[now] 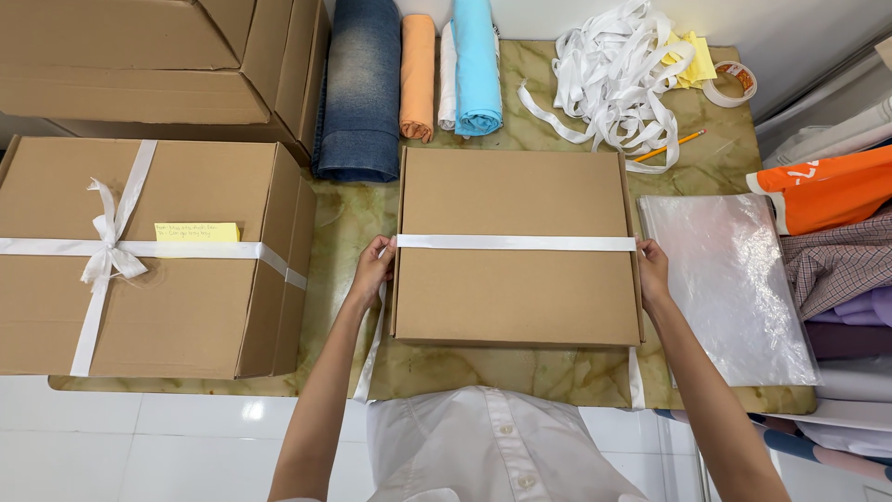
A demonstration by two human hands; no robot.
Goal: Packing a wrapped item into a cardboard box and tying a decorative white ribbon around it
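The flat cardboard box (518,246) lay closed in the middle of the marbled table (348,223), directly in front of the person. A single white ribbon (516,243) was drawn flat across its lid from side to side, and both loose ends hung down past the table's near edge. No crossing band and no knot or bow showed, so the wrapping looked, as a judgement, only begun. The larger box (149,256) to the left, already tied with a bow (110,244) (and bearing a yellow note (196,231)), suggested what remained.

The left hand (372,271) sat against the box's left edge, its fingers (381,251) curled closed on the ribbon where it turned over the rim. The right hand (652,270) mirrored it at the right edge, fingers (646,249) closed on the ribbon and touching the cardboard. A heap of spare ribbon (613,79) lay beyond the box, near rolled fabrics (418,70).
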